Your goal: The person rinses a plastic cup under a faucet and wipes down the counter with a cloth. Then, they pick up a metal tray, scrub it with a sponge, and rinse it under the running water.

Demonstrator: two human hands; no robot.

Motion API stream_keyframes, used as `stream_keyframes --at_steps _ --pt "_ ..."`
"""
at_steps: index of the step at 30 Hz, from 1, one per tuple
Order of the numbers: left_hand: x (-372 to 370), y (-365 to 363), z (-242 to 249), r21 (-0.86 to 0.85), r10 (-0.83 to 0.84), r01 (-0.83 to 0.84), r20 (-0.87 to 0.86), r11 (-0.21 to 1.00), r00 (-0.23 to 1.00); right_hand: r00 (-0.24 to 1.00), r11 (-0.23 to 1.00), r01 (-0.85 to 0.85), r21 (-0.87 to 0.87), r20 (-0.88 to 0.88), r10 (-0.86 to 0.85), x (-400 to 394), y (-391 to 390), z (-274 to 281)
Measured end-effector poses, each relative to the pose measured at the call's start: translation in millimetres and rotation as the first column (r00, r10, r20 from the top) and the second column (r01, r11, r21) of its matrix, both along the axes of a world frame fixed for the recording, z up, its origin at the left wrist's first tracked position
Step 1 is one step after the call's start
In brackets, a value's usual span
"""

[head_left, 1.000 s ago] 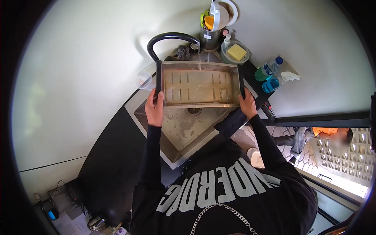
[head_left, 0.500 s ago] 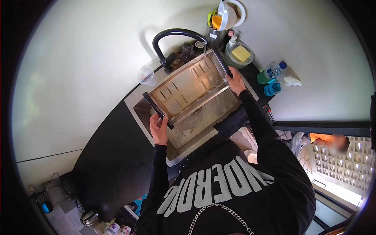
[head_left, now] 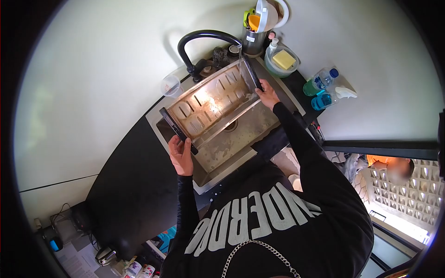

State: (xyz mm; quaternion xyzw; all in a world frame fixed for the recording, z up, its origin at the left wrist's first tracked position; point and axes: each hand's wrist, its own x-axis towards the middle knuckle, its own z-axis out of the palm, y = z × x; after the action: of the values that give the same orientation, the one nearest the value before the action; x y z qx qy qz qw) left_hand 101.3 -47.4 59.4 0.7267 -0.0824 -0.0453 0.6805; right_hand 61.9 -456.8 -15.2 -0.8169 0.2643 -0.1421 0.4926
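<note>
A slotted metal tray (head_left: 204, 107) with black end pieces is held tilted over the steel sink (head_left: 232, 147). Brownish stains cover its inner face, and light glints off the middle. My left hand (head_left: 181, 155) grips the black end piece at the lower left. At the upper right, my right hand (head_left: 268, 94) has its fingers closed around the other end piece. From the black faucet (head_left: 183, 48), a thin stream of water runs down by the tray's upper right corner.
Behind the sink's right corner stand a bowl with a yellow sponge (head_left: 283, 60) and a utensil holder (head_left: 254, 42). Bottles (head_left: 320, 82) are farther right. A clear plastic cup (head_left: 170, 86) sits left of the faucet. Another person (head_left: 380, 161) is visible beyond the opening at right.
Both hands have shifted the tray slightly left, and its inner face has tilted, now catching a bright reflection. Water still runs near its upper right end.
</note>
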Motion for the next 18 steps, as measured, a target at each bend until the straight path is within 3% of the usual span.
stream_keyframes --at_steps 5,8,14,17,18 --pt "-5.6 8.0 -1.5 0.074 0.048 -0.051 0.036 0.996 0.998 0.999 0.997 -0.037 0.067 -0.026 0.039 6.7 5.0 2.7" --pt "-8.3 7.0 -7.3 0.059 0.090 -0.092 0.028 0.994 0.996 0.998 1.000 -0.024 0.016 0.063 0.023 10.7 -2.0 -8.3" --pt "0.8 5.8 -35.8 0.052 0.055 -0.056 0.024 0.997 0.998 0.993 0.999 -0.049 0.018 0.111 0.047 15.0 -18.5 -9.4" --pt "9.6 7.3 -44.0 0.143 0.033 -0.041 0.052 0.989 0.998 0.985 0.998 -0.055 -0.006 0.162 0.055 15.0 -16.5 1.8" --pt "11.9 7.3 -43.7 0.118 0.032 -0.028 -0.033 0.993 0.999 0.985 0.998 -0.055 0.014 0.164 0.052 16.1 -17.9 -0.1"
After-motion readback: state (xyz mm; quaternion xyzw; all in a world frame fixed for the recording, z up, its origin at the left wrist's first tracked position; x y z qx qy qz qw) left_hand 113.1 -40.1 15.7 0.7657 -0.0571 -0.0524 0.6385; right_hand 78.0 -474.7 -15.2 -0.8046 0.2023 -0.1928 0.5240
